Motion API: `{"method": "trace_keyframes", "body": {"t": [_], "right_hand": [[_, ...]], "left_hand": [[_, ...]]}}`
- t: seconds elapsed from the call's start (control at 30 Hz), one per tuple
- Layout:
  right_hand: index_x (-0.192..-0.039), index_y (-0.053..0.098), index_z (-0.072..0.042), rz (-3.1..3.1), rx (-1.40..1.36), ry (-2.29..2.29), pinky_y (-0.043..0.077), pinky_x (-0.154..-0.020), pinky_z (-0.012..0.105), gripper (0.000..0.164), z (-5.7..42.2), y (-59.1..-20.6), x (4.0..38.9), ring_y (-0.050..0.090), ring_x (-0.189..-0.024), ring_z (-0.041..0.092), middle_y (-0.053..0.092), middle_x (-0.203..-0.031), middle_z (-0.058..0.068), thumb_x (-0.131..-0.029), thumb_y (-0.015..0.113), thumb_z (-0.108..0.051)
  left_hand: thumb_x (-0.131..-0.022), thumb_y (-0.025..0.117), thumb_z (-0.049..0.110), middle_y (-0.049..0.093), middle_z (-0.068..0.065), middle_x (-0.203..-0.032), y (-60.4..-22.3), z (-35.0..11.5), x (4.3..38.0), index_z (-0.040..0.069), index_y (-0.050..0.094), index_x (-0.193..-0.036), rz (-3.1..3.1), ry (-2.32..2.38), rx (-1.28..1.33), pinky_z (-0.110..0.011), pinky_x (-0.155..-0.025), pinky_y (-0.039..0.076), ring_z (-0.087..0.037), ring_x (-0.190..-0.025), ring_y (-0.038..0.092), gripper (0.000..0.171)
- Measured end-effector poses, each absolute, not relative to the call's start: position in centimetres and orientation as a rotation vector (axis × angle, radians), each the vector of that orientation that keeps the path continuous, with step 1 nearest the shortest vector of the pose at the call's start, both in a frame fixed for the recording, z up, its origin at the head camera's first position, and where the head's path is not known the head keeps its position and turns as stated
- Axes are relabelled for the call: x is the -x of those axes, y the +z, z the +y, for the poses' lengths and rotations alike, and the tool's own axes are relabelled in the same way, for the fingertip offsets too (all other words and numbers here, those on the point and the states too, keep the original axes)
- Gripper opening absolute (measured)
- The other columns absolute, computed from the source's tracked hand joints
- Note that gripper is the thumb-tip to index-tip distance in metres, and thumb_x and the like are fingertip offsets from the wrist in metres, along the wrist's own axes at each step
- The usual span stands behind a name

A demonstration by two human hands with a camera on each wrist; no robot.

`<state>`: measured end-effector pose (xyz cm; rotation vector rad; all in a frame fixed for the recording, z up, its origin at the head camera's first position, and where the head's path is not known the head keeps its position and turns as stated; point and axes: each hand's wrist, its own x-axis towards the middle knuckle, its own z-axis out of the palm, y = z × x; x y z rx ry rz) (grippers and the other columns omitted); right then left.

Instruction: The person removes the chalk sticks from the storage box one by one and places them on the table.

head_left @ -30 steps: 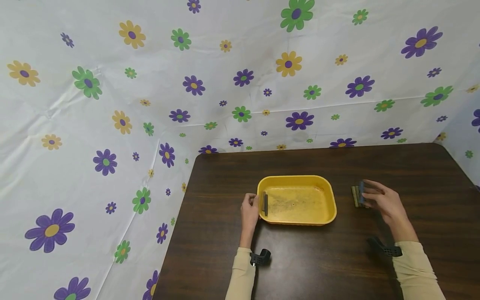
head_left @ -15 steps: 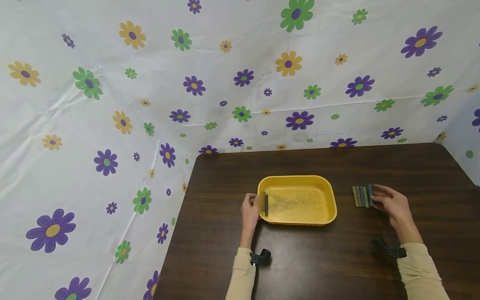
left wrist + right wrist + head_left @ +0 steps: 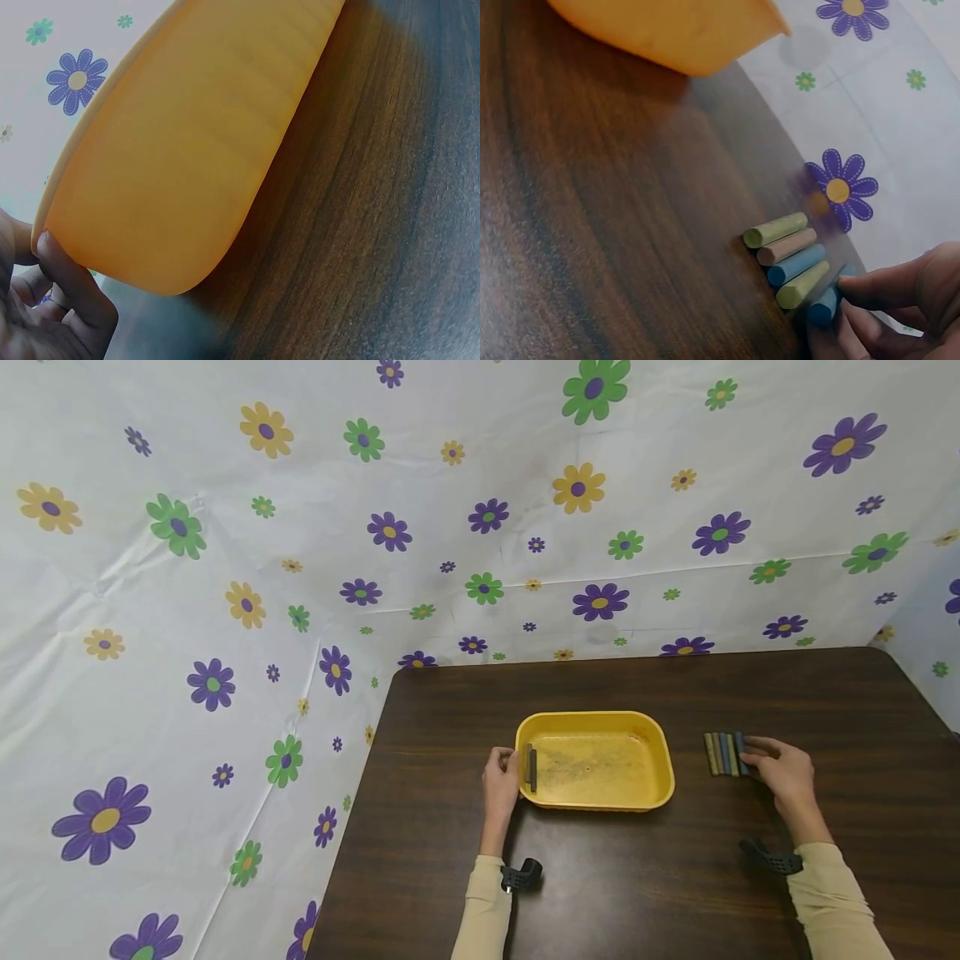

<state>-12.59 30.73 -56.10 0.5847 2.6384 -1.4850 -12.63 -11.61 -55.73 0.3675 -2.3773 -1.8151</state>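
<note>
My left hand (image 3: 500, 785) grips the left rim of a yellow plastic tub (image 3: 656, 756), thumb on the outside in the left wrist view. Inside the tub, by its left wall, lie a dark stick (image 3: 533, 771) and a duller one beside it, like chalk. To the right of the tub, my right hand (image 3: 783, 771) pinches a blue chalk stick (image 3: 824, 308) between thumb and fingers. That stick is at the right end of a side-by-side row: a yellow-green chalk (image 3: 775, 229), a pinkish-tan chalk (image 3: 787, 247), another blue chalk (image 3: 796, 265) and a second yellow-green chalk (image 3: 803, 286).
Everything stands on a dark wood-grain table (image 3: 600, 877) with rounded far corners. A white flower-patterned sheet (image 3: 480, 460) hangs behind the table and along its left side. Each wrist wears a black strap (image 3: 521, 875).
My right hand held the blue chalk over the row, then carried it right to the row's end. It now lies lower, close beside the others. My left hand has stayed on the tub.
</note>
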Motion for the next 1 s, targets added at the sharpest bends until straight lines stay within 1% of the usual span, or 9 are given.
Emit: {"method": "trace_keyframes", "body": {"t": [0.03,0.07,0.1,0.17,0.2,0.33,0.6,0.77,1.0], "right_hand": [[-0.141,0.052,0.016,2.679,-0.588,-1.44,0.053,-0.074,0.029,0.044,30.61,-56.11,12.62,0.058,-0.115,0.046,0.053,-0.136,0.04,-0.105,0.057,-0.009],[-0.138,0.054,0.016,2.72,-0.586,-1.397,0.053,-0.079,0.037,0.043,30.5,-56.14,12.66,0.054,-0.118,0.052,0.055,-0.133,0.04,-0.104,0.058,-0.009],[-0.136,0.055,0.016,2.761,-0.579,-1.352,0.051,-0.084,0.045,0.041,30.4,-56.15,12.7,0.053,-0.119,0.054,0.057,-0.13,0.04,-0.103,0.058,-0.009],[-0.132,0.058,0.017,2.83,-0.564,-1.283,0.043,-0.093,0.061,0.039,30.17,-56.18,12.77,0.051,-0.117,0.057,0.059,-0.126,0.041,-0.102,0.06,-0.008],[-0.13,0.058,0.017,2.853,-0.553,-1.262,0.039,-0.096,0.066,0.038,30.08,-56.19,12.8,0.051,-0.116,0.058,0.059,-0.124,0.041,-0.101,0.061,-0.008],[-0.128,0.059,0.018,2.882,-0.53,-1.235,0.033,-0.101,0.069,0.037,29.86,-56.2,12.87,0.05,-0.116,0.059,0.057,-0.125,0.043,-0.1,0.061,-0.006],[-0.128,0.058,0.019,2.896,-0.521,-1.239,0.028,-0.105,0.071,0.036,29.71,-56.49,12.83,0.046,-0.12,0.061,0.053,-0.129,0.045,-0.099,0.059,-0.002],[-0.129,0.057,0.018,2.877,-0.547,-1.259,0.028,-0.104,0.072,0.036,29.62,-56.37,12.73,0.044,-0.122,0.061,0.052,-0.131,0.045,-0.099,0.058,-0.002],[-0.13,0.058,0.017,2.872,-0.616,-1.341,0.029,-0.105,0.07,0.035,29.75,-55.87,12.63,0.047,-0.119,0.058,0.058,-0.123,0.042,-0.104,0.052,-0.007]], "left_hand": [[-0.106,0.061,0.016,0.066,-0.009,-0.087,-55.71,-11.61,12.63,0.002,0.066,-0.108,-2.38,-1.815,-0.367,-0.026,-0.044,0.043,-0.01,-0.048,0.049,0.015],[-0.106,0.061,0.016,0.066,-0.009,-0.087,-55.71,-11.63,12.63,0.002,0.066,-0.108,-2.381,-1.813,-0.365,-0.026,-0.044,0.043,-0.01,-0.048,0.049,0.015],[-0.106,0.06,0.016,0.066,-0.009,-0.087,-55.72,-11.65,12.64,0.002,0.066,-0.108,-2.38,-1.813,-0.363,-0.026,-0.044,0.043,-0.01,-0.048,0.049,0.015],[-0.106,0.06,0.016,0.066,-0.008,-0.086,-55.73,-11.68,12.66,0.003,0.066,-0.108,-2.382,-1.814,-0.361,-0.026,-0.044,0.043,-0.011,-0.048,0.048,0.015],[-0.107,0.06,0.016,0.066,-0.008,-0.086,-55.73,-11.69,12.66,0.003,0.066,-0.109,-2.383,-1.814,-0.357,-0.026,-0.044,0.043,-0.011,-0.047,0.048,0.015],[-0.107,0.059,0.016,0.066,-0.006,-0.086,-55.71,-11.69,12.65,0.003,0.066,-0.108,-2.386,-1.815,-0.357,-0.026,-0.043,0.043,-0.011,-0.047,0.049,0.015],[-0.106,0.06,0.015,0.065,-0.006,-0.085,-55.73,-11.69,12.64,0.002,0.066,-0.108,-2.385,-1.809,-0.357,-0.025,-0.043,0.043,-0.011,-0.048,0.048,0.014],[-0.107,0.059,0.016,0.064,-0.005,-0.085,-55.73,-11.71,12.64,0.003,0.065,-0.109,-2.389,-1.828,-0.36,-0.025,-0.043,0.043,-0.011,-0.047,0.048,0.015],[-0.107,0.06,0.017,0.066,-0.007,-0.086,-55.64,-11.67,12.6,0.002,0.066,-0.109,-2.373,-1.826,-0.356,-0.026,-0.043,0.043,-0.01,-0.046,0.048,0.016]]}}
